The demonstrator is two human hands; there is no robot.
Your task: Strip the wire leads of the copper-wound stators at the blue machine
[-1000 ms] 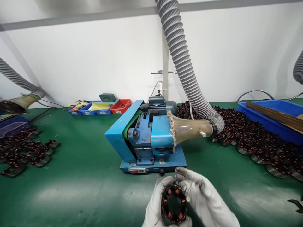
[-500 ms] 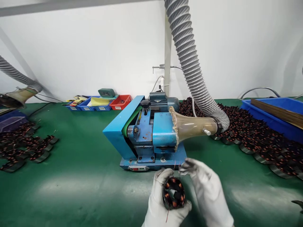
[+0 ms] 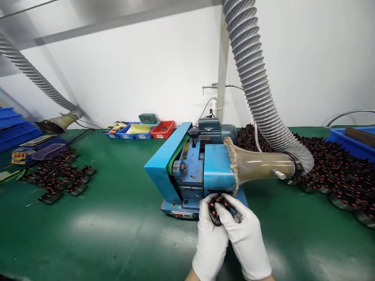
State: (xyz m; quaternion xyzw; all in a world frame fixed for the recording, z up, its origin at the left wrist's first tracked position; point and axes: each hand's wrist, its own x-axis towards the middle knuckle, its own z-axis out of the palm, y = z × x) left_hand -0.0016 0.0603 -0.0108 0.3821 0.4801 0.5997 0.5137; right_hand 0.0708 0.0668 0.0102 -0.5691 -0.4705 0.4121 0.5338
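Note:
Both of my hands wear white gloves. My left hand is closed round the left side of a motor stator, a dark ring with copper windings. My right hand grips the same stator from the right, its thumb over the ring's face. The stator is up against the front of the blue belt machine, just below its box-shaped hood. A thin wire end sticks out at the ring's lower edge. The stator's upper edge and its other wires are hidden by the fingers and the hood.
A tan suction funnel joins the hood to a grey ribbed hose. Piled stators fill the right side, beside a blue bin. More stators lie left. Small blue trays and a red tray stand behind.
The stator has moved up and forward to the machine's hood in my left hand. My right hand has gone from the wires at its top to gripping the ring. The view has shifted left.

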